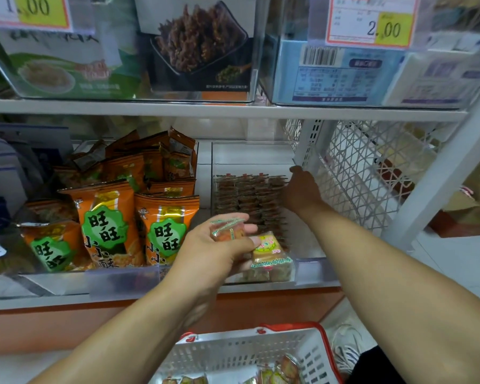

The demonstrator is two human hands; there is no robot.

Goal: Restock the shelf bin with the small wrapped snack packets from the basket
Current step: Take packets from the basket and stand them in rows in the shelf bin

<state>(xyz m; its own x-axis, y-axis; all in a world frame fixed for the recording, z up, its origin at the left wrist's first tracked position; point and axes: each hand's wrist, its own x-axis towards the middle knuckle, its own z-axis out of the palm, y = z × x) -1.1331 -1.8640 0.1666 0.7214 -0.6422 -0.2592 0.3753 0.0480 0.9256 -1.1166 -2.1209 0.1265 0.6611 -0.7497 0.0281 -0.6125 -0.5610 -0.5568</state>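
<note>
Left hand (pixel 219 245) pinching two wrapped snack packets (pixel 269 252) near the clear shelf bin (pixel 311 264), right hand (pixel 302 189) reaching into its far right, grip unclear, white basket (pixel 233 353) below.

White shelf (pixel 150 293) under clear bins (pixel 309 268)

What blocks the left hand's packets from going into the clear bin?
Nothing visible. The left hand holds the packets just above the clear bin, whose top is open. The right hand is deeper inside, at the right of the stacked rows, not in the path.
</note>
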